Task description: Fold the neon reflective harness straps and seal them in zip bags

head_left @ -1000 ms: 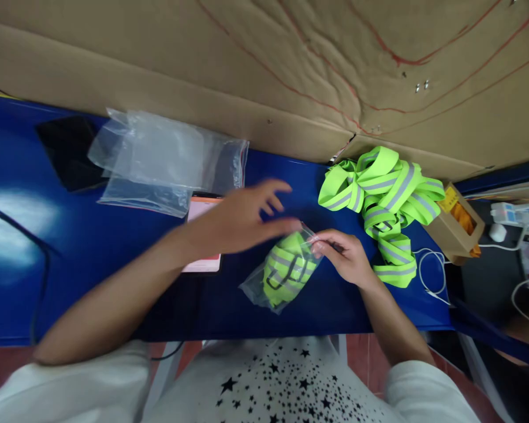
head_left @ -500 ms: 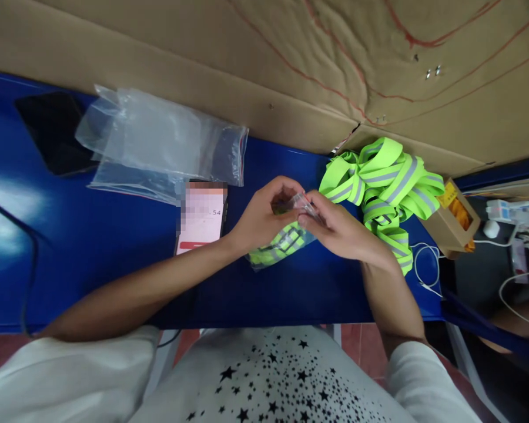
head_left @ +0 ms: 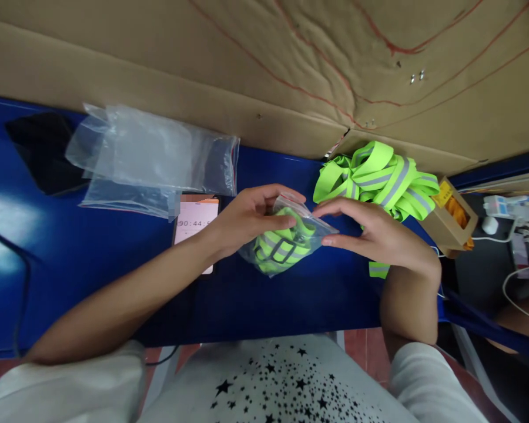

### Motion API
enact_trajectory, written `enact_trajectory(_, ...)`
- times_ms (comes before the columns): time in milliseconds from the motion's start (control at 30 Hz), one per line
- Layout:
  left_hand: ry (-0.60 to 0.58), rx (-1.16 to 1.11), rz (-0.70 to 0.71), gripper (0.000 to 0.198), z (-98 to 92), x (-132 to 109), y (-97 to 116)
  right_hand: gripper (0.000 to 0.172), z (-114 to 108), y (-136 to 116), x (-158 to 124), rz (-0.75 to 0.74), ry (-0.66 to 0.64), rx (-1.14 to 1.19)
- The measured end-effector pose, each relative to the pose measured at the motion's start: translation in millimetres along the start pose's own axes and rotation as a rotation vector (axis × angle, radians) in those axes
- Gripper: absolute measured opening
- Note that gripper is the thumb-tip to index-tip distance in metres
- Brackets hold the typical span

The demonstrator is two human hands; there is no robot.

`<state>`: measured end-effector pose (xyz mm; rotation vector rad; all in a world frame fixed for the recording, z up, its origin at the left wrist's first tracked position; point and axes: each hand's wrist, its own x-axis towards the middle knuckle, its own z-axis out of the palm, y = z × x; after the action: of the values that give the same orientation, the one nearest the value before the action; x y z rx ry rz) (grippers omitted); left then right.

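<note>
Left hand [head_left: 251, 220] pinches the mouth of the zip bag [head_left: 318, 228] holding a rolled reflective strap [head_left: 280, 248], mid-desk [head_left: 291, 299] toward the front edge, while right hand [head_left: 372, 235] lies open, fingertips at the bag's corner; sealing seems in hand, needing a firm pinch along the strip.

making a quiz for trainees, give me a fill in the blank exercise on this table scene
The left hand grips a small clear plastic bag of folded neon yellow strap over the glossy ____ table.
The stack of empty clear plastic bags lies on the table's ____ side.
The loose pile of neon yellow reflective straps lies beyond the right hand, beside a small brown ____ box.
Missing words: blue; left; cardboard
</note>
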<state>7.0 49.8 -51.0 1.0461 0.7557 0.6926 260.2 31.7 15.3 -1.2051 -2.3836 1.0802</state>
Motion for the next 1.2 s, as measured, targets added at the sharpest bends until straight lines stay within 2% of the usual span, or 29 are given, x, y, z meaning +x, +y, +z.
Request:
enact_trajectory(67, -0.016, -0.035, -0.032, 0.050, 0.6, 0.9, -0.7, 0.031, 4.3, 3.9, 2.2, 0.038, -0.023, 0.068)
enact_trajectory(167, -0.020, 0.035, -0.051, 0.046, -0.5, 4.5, -3.3, 0.026, 10.2, 11.1, 5.3, 0.036, 0.033, 0.094)
enact_trajectory(333, 0.044, 0.284, 0.055, 0.041, -7.0, 6.7, -5.0, 0.039, 1.0, 24.8, -3.5, 0.138, 0.183, 0.109)
enact_trajectory(467, 0.065, 0.212, 0.128, 0.033, -13.6, 4.1, -2.3, 0.028, -15.3, 21.2, -16.1, 0.190, 0.072, 0.092)
enact_trajectory(500, 0.064, 0.191, 0.152, 0.031, -14.6, 3.3, -1.1, 0.024, -18.1, 16.7, -18.3, 0.180, 0.090, 0.084)
enact_trajectory(600, 0.103, 0.190, 0.218, 0.027, -12.4, -0.8, 4.9, 0.021, -20.8, -0.4, -22.4, 0.121, 0.290, 0.100)
enact_trajectory(633, 0.135, 0.203, 0.234, 0.027, -9.9, -3.1, 7.8, 0.022, -19.9, -5.7, -23.0, 0.100, 0.321, 0.121)
enact_trajectory(733, 0.248, 0.259, 0.287, 0.026, -0.7, -11.4, 15.9, 0.031, -14.0, -14.9, -23.2, 0.044, 0.294, 0.197)
enact_trajectory(800, 0.317, 0.304, 0.310, 0.026, 3.4, -15.8, 19.0, 0.025, -9.8, -14.7, -22.1, 0.040, 0.363, 0.200)
enact_trajectory(900, 0.354, 0.374, 0.313, 0.028, 4.1, -17.6, 20.1, 0.017, -6.3, -9.4, -19.8, 0.072, 0.480, 0.149)
enact_trajectory(1000, 0.294, 0.409, 0.293, 0.028, 2.7, -15.4, 20.4, 0.017, -6.1, -6.3, -17.5, 0.029, 0.382, 0.101)
enact_trajectory(1133, 0.188, 0.453, 0.287, 0.029, 2.3, -13.2, 23.2, 0.031, -4.4, -9.6, -15.0, -0.187, 0.139, 0.053)
enact_trajectory(1200, 0.159, 0.489, 0.281, 0.030, 0.8, -13.3, 25.1, 0.035, -2.8, -10.4, -15.2, -0.189, 0.047, 0.016)
